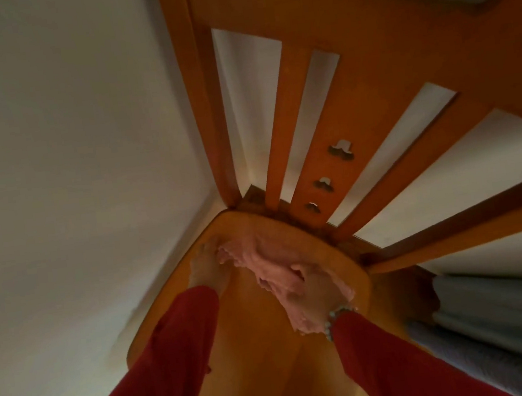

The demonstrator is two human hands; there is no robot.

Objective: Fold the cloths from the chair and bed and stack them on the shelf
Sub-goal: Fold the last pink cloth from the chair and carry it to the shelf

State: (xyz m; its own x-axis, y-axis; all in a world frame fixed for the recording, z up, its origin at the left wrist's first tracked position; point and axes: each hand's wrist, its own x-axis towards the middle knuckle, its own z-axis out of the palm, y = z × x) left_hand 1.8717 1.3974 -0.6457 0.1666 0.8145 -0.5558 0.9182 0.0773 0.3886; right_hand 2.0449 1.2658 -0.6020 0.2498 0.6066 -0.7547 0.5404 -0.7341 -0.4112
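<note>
Pink cloth (260, 257) lies crumpled on the wooden chair (242, 325) seat at mid-frame, its long axis running from upper left to lower right. The right hand (311, 297) lies over its lower-right end, grip seemingly closed on the folds; the left hand (205, 267) touches the upper-left end, fingers blurred, so I cannot tell its grip. Bedding (498, 316) sits lower right.

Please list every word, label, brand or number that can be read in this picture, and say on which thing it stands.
None: no readable text appears anywhere.
The wooden chair has only cut-out shapes in its back slat, not letters.
The pink cloth, the red sleeves and the beaded bracelet carry no print or label.
</note>
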